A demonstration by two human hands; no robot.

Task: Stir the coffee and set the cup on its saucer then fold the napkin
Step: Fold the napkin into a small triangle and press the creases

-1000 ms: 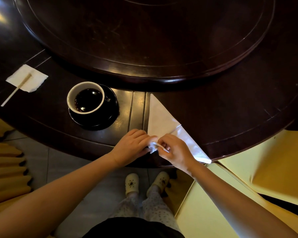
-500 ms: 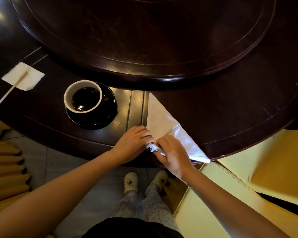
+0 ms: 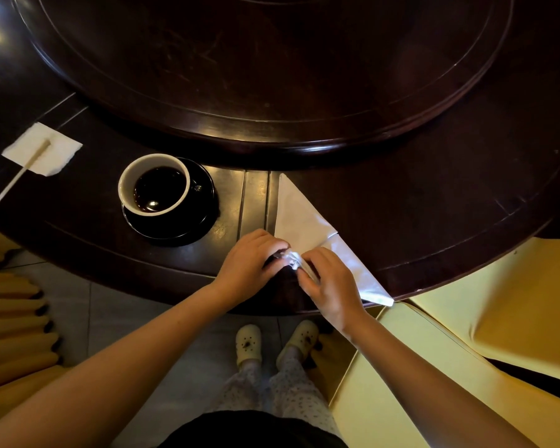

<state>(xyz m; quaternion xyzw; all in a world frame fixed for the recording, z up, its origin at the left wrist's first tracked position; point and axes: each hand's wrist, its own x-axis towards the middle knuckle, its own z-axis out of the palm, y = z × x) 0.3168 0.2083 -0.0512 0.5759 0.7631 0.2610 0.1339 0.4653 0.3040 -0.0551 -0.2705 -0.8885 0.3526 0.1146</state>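
A white cup of dark coffee [image 3: 154, 184] stands on its black saucer [image 3: 204, 202] at the table's near left. To its right a white napkin [image 3: 299, 215] lies as a long folded triangle, one tip reaching the table edge. My left hand [image 3: 249, 265] and my right hand [image 3: 332, 281] meet at the napkin's near corner. Both pinch the bunched paper there, lifted a little off the wood. A wooden stirrer [image 3: 23, 171] rests on a small white tissue [image 3: 50, 145] at the far left.
The dark round table [image 3: 434, 202] carries a large raised turntable [image 3: 272, 59] in its middle. Yellow-covered chairs [image 3: 498, 312] stand at the right and lower right, a pleated yellow cover [image 3: 10, 324] at the left. My feet in pale clogs [image 3: 274, 342] stand on the grey floor.
Both hands stayed at the napkin's near corner. The corner has been worked into a tighter bunch between the fingertips; cup, saucer and stirrer have not moved.
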